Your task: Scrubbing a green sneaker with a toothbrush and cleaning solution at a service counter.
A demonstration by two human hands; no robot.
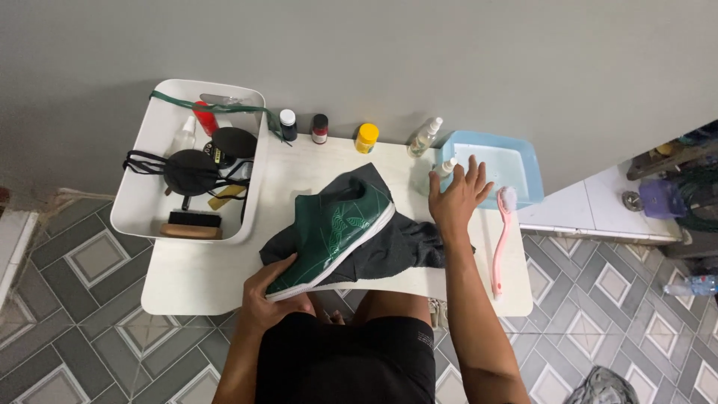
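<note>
Green shoe (333,228), leaf pattern, white sole; grey cloth (396,243); pink brush (502,232); blue tray (516,168).

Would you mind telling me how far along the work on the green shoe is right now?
Done: the green shoe with a white sole lies on a dark grey cloth on the white table, its laces apparently out. In hand: the left hand grips its toe; the right hand reaches toward a small spray bottle. Left: the pink long-handled brush lies untouched.
</note>
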